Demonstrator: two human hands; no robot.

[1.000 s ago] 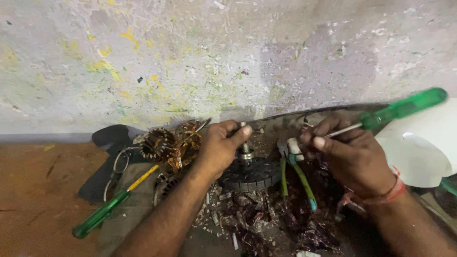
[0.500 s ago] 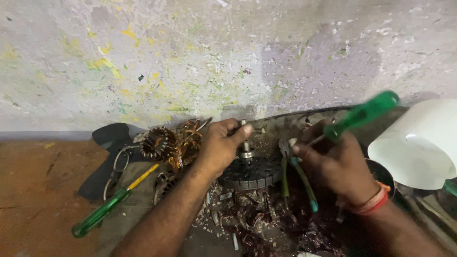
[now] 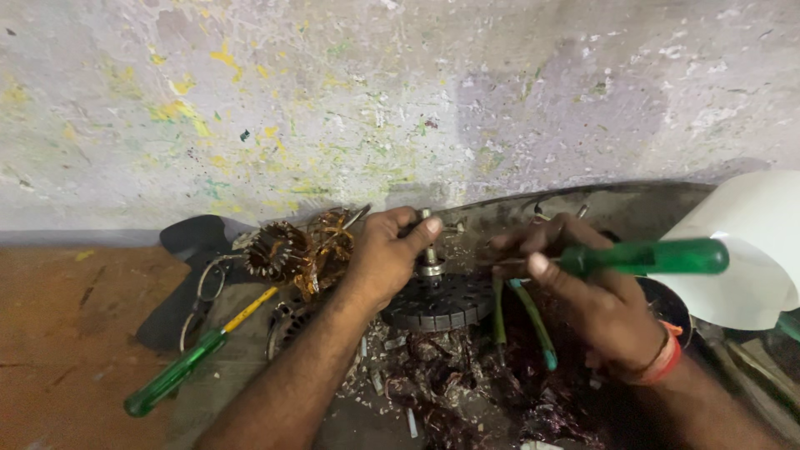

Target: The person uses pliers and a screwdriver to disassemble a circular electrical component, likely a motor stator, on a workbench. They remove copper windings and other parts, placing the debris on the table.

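Head cam, R hand (image 3: 608, 312) grips screwdriver (image 3: 642, 257), axis horiz, tip left, L hand (image 3: 387, 254) clamps rotor shaft (image 3: 428, 242)

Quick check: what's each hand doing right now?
Left hand: closed on the shaft of the stator.
Right hand: closed on the green screwdriver.

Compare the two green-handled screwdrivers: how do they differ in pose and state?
The right-hand screwdriver is gripped by the right hand, lying near level above the dark motor core. The floor screwdriver lies untouched and slanted, showing a yellow shaft. Both have translucent green handles.
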